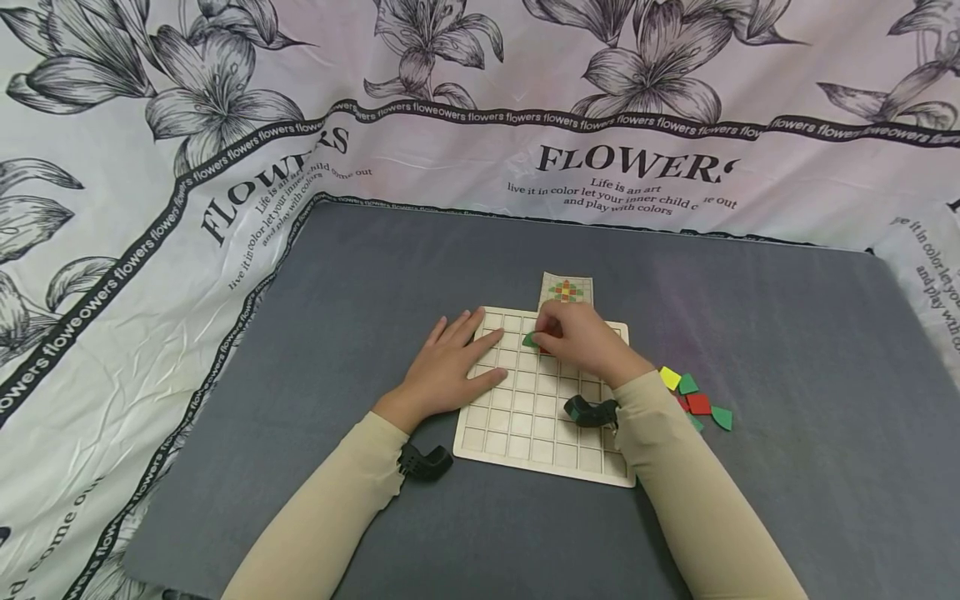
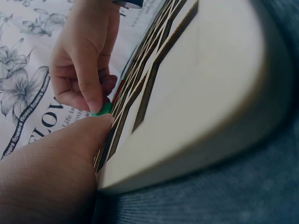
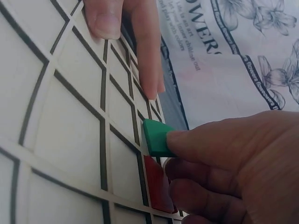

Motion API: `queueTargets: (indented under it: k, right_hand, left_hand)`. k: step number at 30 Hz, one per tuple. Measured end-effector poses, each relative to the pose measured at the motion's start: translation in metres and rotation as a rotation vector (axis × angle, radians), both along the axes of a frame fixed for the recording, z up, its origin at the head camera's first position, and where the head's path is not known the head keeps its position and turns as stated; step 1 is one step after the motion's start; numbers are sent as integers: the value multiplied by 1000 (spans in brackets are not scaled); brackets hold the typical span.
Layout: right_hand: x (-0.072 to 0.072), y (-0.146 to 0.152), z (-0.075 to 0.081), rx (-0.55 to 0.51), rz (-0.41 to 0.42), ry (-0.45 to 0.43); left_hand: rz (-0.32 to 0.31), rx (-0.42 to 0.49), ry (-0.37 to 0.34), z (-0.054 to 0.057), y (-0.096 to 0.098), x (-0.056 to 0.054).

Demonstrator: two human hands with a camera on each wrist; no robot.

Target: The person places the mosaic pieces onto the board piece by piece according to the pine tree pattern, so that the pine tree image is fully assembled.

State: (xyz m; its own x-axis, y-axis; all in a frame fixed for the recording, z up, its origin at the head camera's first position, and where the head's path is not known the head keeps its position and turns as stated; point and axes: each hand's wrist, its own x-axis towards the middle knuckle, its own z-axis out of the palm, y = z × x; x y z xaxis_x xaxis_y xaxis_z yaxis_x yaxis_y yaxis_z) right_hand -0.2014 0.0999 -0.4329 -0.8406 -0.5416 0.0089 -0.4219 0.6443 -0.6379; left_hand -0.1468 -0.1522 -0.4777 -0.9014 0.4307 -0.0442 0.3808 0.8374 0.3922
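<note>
A pale wooden grid board [image 1: 517, 425] lies on the table. My left hand [image 1: 447, 364] rests with spread fingers on its left edge. My right hand [image 1: 581, 337] pinches a green tile [image 3: 158, 138] with one curved side, over the upper part of the grid. In the right wrist view, a red tile [image 3: 158, 184] sits in the cell beside the green one. Behind the board, partly covered by my right hand, is a pattern card [image 1: 566, 287] printed with a small red, green and yellow design.
Loose tiles lie right of the board, partly behind my right sleeve: a yellow tile [image 1: 670, 377], a red tile [image 1: 698, 404] and several green ones, such as the green tile [image 1: 722, 417]. A grey cloth [image 1: 360, 292] covers the table. Flower-printed sheeting [image 1: 450, 158] hangs around it.
</note>
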Motion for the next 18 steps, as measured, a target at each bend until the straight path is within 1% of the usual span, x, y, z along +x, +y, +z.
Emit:
queueTargets:
  k: [9,18]
  right_hand:
    - [0,-1,-1,43,29,32]
    - [2,0,-2,67,74,104]
  left_hand:
    - [3,6,0,1,1,1]
    - [2,-1,-1,2,1,1]
